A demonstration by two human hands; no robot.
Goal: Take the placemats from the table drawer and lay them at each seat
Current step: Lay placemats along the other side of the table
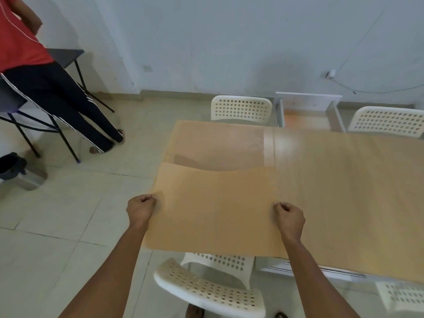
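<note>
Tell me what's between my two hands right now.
In the head view, the flat tan rectangular placemat spans the stretch; the left hand and right hand each pinch a side edge.

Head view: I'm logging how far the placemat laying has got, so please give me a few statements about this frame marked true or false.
1. Both hands hold one placemat: the left hand at its left edge, the right hand at its right. True.
2. A placemat already lies at the far-left seat. True.
3. The drawer on the table's far side is closed. False: it stands pulled out.
4. The chairs are black. False: the near chair and far chairs are white and perforated.
5. A person in a red top stands at the left. True.
</note>
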